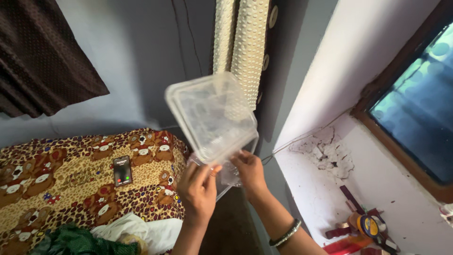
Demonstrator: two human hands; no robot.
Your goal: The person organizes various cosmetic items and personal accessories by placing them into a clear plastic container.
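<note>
A clear square plastic container (pixel 212 115) with its hinged lid swung up is held in the air in front of the wall. My left hand (pixel 198 189) grips its lower left edge, thumb on top. My right hand (pixel 249 171), with a green bangle on the wrist, pinches the lower right edge of the same container. The box looks empty; the tray part below the lid is partly hidden by my hands.
A bed with a teddy-bear print cover (pixel 71 179) lies at left, with a phone (pixel 122 171) on it and crumpled cloth (pixel 118 233) at the near edge. A window sill (pixel 358 226) at right holds small cosmetic items. A cream curtain (pixel 245 42) hangs behind.
</note>
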